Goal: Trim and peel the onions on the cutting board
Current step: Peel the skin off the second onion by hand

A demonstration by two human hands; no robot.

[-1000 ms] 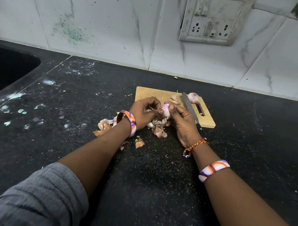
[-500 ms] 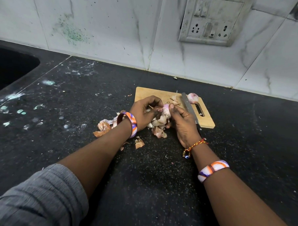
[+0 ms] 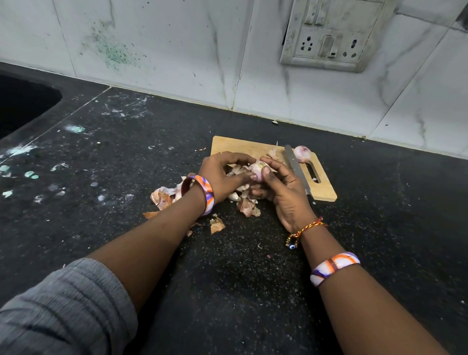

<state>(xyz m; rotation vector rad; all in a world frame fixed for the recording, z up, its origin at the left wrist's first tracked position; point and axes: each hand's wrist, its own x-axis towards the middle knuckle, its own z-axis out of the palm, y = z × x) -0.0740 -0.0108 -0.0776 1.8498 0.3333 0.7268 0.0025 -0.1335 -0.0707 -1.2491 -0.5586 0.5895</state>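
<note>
Onion sits between both hands at near edge of board: left hand pinches it w/ thumb & fingers, right hand cups it, thumb on top. Second onion by knife (far corner). Peels on counter, prob. more under hands.

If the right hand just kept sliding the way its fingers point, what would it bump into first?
The right hand points up-left and already holds the onion against the left hand. Past those, probably only bare cutting board; depth is unclear.
</note>
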